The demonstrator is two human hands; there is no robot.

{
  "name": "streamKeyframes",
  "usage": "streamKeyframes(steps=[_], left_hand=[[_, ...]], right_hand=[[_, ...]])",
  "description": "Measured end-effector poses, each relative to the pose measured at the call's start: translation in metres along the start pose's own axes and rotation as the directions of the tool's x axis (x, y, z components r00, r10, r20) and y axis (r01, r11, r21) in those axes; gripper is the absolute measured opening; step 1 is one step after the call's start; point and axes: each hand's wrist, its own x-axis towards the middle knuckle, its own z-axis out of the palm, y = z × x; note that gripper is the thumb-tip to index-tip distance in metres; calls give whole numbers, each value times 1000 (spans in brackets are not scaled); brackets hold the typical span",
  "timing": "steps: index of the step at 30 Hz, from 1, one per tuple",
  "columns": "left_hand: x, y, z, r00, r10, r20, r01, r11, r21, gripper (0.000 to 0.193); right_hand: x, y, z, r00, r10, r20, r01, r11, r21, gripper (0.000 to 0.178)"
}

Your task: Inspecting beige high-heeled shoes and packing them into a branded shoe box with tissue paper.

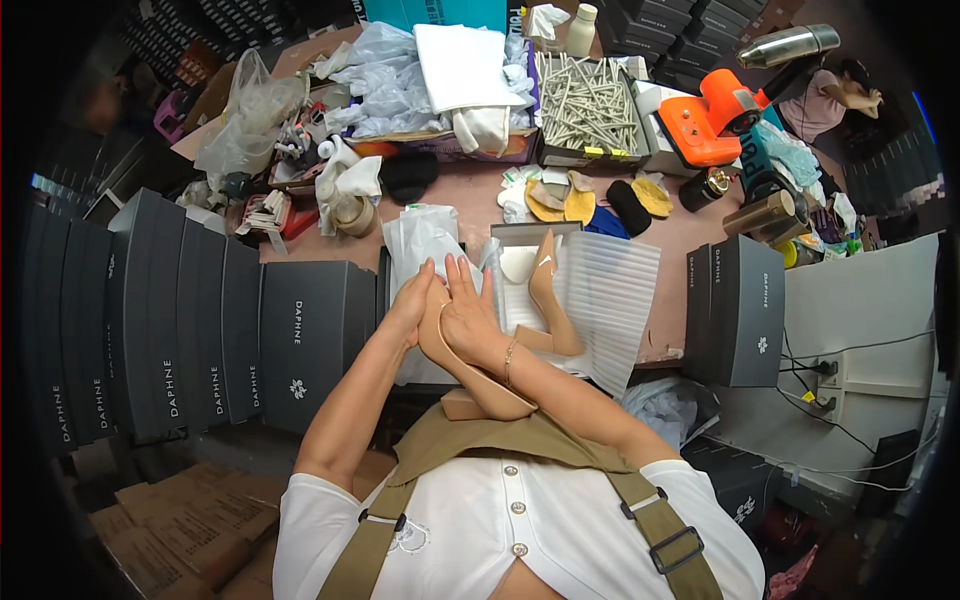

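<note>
A beige high-heeled shoe (434, 335) is tilted in front of me, toe away and block heel close to my apron. My left hand (408, 303) wraps round the left side of its toe. My right hand (470, 320) lies along the other side of the toe, fingers stretched forward and its thumb hidden; it appears to hold the shoe too. A matching beige high-heeled shoe (560, 318) lies on its side just right of my right hand, on an open shoebox (535, 228) with white foam wrap (615, 290). Crumpled white tissue paper (418, 238) is beyond my left hand.
Dark grey shoeboxes (315, 310) stand in a row at left, with more boxes (735, 310) at right. At the back are a carton of white sticks (590, 105), an orange heat tool (710, 115), plastic bags (385, 70) and yellow pads (565, 200). Another person (825, 103) sits far right.
</note>
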Motion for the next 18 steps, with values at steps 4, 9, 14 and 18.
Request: streamKeyframes(steps=[4,9,14,18], left_hand=[[-11,-6,-2,998,37,56,-34,998,-50,50],[-85,-51,66,980,134,-149,-197,787,-585,65],[-58,-60,30,987,11,-162,-109,787,-608,76],[-51,-57,2,996,-86,31,84,709,-700,84]], right_hand=[[0,-12,-42,983,39,180,-59,992,110,38],[2,-13,-81,967,37,253,-57,996,72,32],[-26,-2,-88,892,-139,431,-65,902,426,36],[10,88,-105,872,294,391,-430,842,325,27]])
